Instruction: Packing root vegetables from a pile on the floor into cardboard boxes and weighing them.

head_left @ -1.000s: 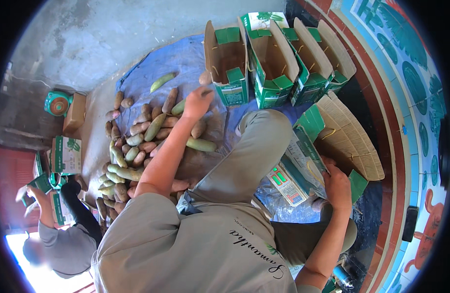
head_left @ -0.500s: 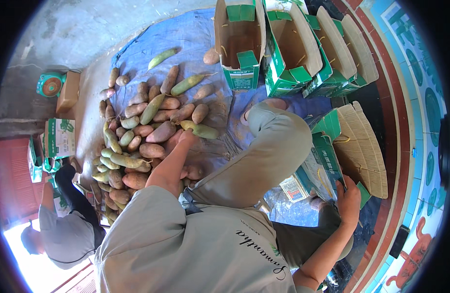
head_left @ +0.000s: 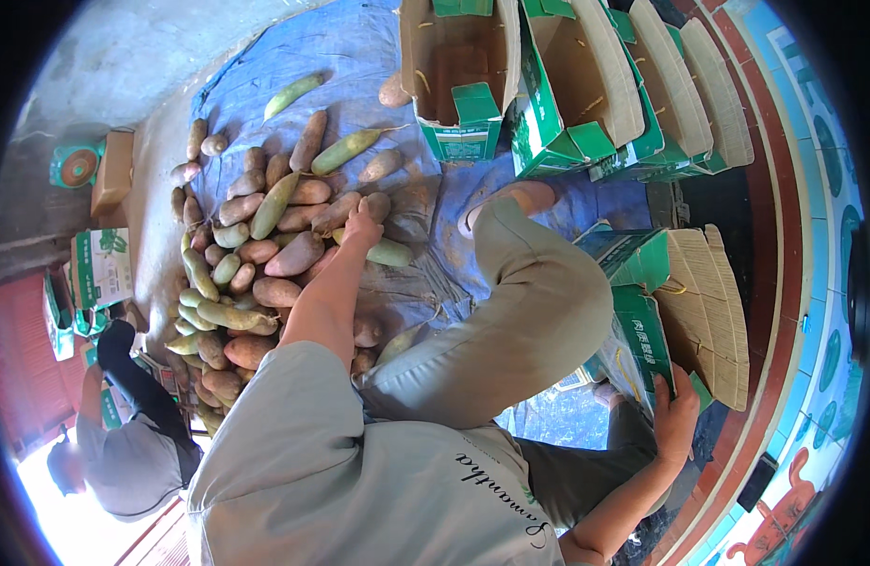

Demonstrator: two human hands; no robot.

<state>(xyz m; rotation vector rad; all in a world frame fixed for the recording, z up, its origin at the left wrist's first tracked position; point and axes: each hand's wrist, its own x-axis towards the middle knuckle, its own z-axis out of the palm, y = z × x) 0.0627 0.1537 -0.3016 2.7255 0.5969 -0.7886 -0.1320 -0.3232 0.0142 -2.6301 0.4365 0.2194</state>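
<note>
My left hand [head_left: 361, 229] reaches over a heap of long radish-like roots, some green, some reddish brown. Its fingers curl against a short brown root [head_left: 377, 205] at the heap's right side; the palm side is hidden. Just below the hand lies a green radish [head_left: 389, 253], partly covered by my wrist. A pale green root [head_left: 401, 341] with a thin tail lies beside my bent leg. At the right, my right hand [head_left: 676, 415] grips the near edge of an open green carton [head_left: 633, 316], whose brown flap stands up. The carton's inside is mostly hidden.
Several open green cartons [head_left: 472, 108] stand in a row at the back right. A blue tarp [head_left: 359, 47] lies under the roots. Another person [head_left: 138, 462] bends at the lower left, near a white-green box [head_left: 109, 269]. A teal scale [head_left: 74, 166] stands by the wall.
My left hand has moved up from the green radish to the short brown root. A pale green root now shows beside my leg. My right hand stays on the carton. The view has shifted slightly.
</note>
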